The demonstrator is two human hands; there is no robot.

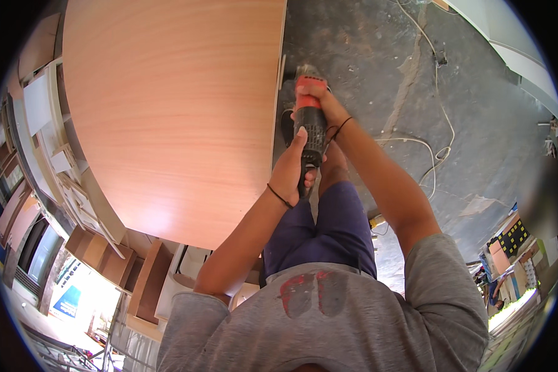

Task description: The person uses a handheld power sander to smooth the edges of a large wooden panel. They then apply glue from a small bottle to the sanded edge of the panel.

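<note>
Head view shows both hands, left hand (289,170) and right hand (316,102), clamped on a red-and-black power tool (310,124) working the wood-grain panel's (167,111) edge at upper centre; next it needs steady travel along that edge.

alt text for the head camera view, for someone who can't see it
Seen from above, a person grips a red and black power tool with both hands, left hand at the rear, right hand near the head, against the edge of a large wood-grain panel. A white cable trails over the grey concrete floor.

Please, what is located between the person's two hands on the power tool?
In the head view, between the left hand and the right hand only the black ribbed body of the power tool shows; the left thumb lies on it. Nothing else is there.
</note>
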